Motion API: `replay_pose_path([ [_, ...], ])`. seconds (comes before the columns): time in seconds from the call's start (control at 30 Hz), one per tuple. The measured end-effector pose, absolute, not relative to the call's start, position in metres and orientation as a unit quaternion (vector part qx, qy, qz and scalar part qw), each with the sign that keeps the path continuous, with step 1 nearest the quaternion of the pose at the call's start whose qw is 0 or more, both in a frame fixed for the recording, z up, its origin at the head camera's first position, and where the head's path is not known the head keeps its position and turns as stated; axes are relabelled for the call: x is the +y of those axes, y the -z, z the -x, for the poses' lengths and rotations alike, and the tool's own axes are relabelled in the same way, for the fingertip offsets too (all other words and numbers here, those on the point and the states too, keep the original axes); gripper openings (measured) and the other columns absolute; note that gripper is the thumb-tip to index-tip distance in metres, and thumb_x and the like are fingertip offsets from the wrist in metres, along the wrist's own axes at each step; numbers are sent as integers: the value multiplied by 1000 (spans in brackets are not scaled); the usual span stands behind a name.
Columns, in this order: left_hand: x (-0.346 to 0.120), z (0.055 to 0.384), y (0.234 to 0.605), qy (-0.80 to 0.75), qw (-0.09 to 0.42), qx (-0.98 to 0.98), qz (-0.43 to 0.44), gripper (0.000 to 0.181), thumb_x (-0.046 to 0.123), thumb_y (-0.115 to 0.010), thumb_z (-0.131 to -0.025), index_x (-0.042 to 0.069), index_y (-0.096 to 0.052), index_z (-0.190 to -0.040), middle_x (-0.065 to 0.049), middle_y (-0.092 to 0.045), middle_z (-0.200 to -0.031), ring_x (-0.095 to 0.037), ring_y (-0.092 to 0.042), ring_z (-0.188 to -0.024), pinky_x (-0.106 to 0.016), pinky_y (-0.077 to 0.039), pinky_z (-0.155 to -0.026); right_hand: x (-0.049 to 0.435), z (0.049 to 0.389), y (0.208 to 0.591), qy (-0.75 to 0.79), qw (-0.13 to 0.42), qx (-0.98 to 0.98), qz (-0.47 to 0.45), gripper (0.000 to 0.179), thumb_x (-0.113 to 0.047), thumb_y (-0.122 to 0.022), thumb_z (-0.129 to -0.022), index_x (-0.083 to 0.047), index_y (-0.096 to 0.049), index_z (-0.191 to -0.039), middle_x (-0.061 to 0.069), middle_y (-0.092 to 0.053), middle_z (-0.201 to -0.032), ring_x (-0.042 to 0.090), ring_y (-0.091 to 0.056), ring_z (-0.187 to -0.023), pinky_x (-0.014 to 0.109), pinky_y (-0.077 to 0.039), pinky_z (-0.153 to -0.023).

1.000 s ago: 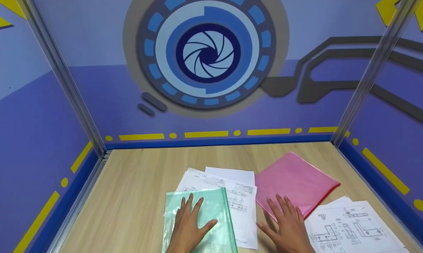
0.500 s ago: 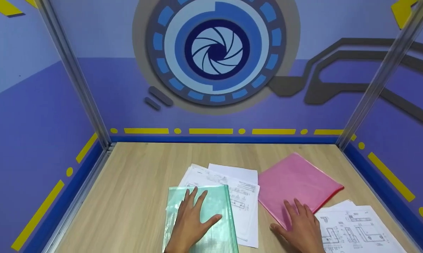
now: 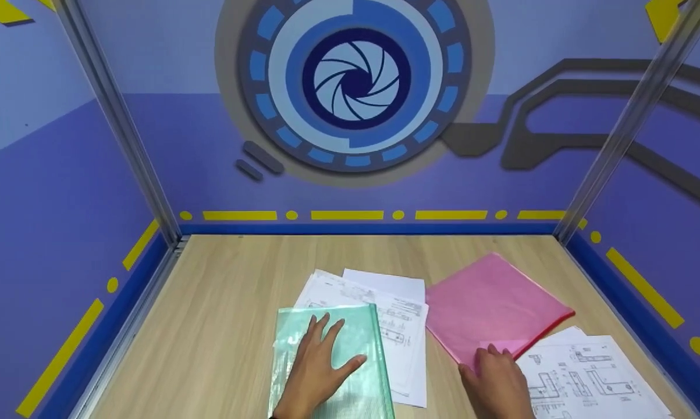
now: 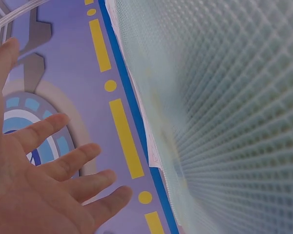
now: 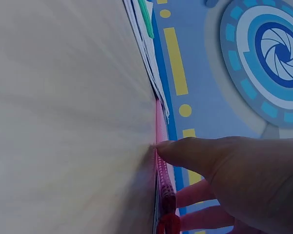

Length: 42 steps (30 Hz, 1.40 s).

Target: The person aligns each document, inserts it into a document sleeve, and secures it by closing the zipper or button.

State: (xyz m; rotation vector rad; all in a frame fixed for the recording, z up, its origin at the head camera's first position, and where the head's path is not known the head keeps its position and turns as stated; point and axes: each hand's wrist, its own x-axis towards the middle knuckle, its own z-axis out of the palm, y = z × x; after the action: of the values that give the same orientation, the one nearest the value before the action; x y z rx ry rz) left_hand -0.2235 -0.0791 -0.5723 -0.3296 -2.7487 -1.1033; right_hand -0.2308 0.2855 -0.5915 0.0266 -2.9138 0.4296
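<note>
A green see-through mesh document pouch [image 3: 355, 331] lies at the near middle of the table, partly over printed drawing sheets [image 3: 405, 349]. My left hand [image 3: 317, 369] is over it with fingers spread; in the left wrist view the fingertips show apart from the mesh [image 4: 234, 97]. To the right, a pink document pouch [image 3: 495, 297] with a red edge lies turned cornerwise. At its near corner my right hand [image 3: 498, 378] has its fingers curled and pinches the pouch. The right wrist view shows the thumb at the pouch's edge [image 5: 162, 173]; the fingertips are partly hidden.
More drawing sheets [image 3: 594, 372] lie at the near right, beside the pink pouch. The wooden table [image 3: 221, 326] is enclosed by purple printed walls [image 3: 169, 157], with metal posts [image 3: 117, 116] at the back corners.
My right hand has moved right and its fingers have curled onto the near corner of the pink pouch, which shifts slightly right. The left hand stays over the green pouch.
</note>
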Motion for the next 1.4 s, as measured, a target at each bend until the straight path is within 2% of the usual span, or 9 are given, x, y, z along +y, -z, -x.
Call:
replay_pose_path([
  [0.2,-80,223,573,372,77,-918,113,90,79,-60,-92,14,-54,-155,-21,-40,-164,-53,-26,-154,-73,-34,-112,276,229,589,-167,128,-978,-1,33,-12,-72,-91,-12,-54,-64,7,-57,-60,29,-53,-53,53,-42,-54],
  [0.47,-77,223,574,379,83,-914,118,87,75,-63,-94,11,-56,-152,-22,-42,-162,-53,-28,-153,-70,-34,-114,276,226,585,-146,131,-979,-51,18,-9,-78,-82,-13,-61,-76,1,-59,-77,30,-57,-73,52,-47,-57],
  [0.63,-71,224,569,395,77,-907,126,84,73,-62,-95,12,-56,-153,-20,-41,-163,-50,-27,-155,-70,-33,-115,278,229,581,-143,128,-978,-79,27,-4,-77,-77,-16,-54,-69,-4,-50,-66,22,-48,-64,46,-41,-57],
  [0.83,-56,223,557,394,75,-902,159,78,69,-63,-97,15,-56,-153,-16,-43,-162,-46,-29,-155,-68,-34,-115,276,230,580,-152,146,-976,-63,25,-4,-74,-83,-14,-56,-69,-1,-53,-60,23,-46,-52,47,-40,-52],
  [1.03,-37,220,548,381,99,-899,193,74,66,-64,-99,20,-53,-155,-12,-43,-163,-43,-28,-156,-65,-35,-116,282,229,578,-195,272,-942,30,14,-7,-69,-95,-8,-60,-85,12,-60,-65,39,-59,-57,57,-43,-48],
  [1.13,-28,219,543,374,123,-897,203,75,66,-64,-99,23,-49,-159,-12,-40,-166,-45,-24,-157,-68,-34,-116,288,226,576,-217,340,-910,96,4,-7,-68,-98,-5,-65,-100,21,-67,-79,46,-62,-73,64,-44,-52],
  [1.23,-20,219,536,357,154,-895,218,80,66,-65,-98,26,-42,-163,-12,-38,-167,-46,-23,-157,-68,-33,-116,292,225,575,-242,403,-874,120,11,-2,-66,-98,-3,-69,-109,24,-71,-96,47,-59,-90,65,-45,-64],
  [1.3,-14,221,531,339,181,-893,233,85,66,-68,-96,26,-38,-165,-12,-37,-167,-46,-23,-157,-66,-33,-117,291,226,574,-261,445,-851,100,13,3,-65,-97,1,-70,-109,25,-71,-102,46,-57,-96,61,-46,-74],
  [1.4,-2,226,523,306,217,-889,262,96,64,-74,-92,25,-30,-168,-11,-37,-168,-44,-24,-158,-62,-34,-119,283,230,572,-284,506,-813,45,13,7,-65,-96,5,-71,-108,25,-69,-104,43,-57,-97,42,-48,-87],
])
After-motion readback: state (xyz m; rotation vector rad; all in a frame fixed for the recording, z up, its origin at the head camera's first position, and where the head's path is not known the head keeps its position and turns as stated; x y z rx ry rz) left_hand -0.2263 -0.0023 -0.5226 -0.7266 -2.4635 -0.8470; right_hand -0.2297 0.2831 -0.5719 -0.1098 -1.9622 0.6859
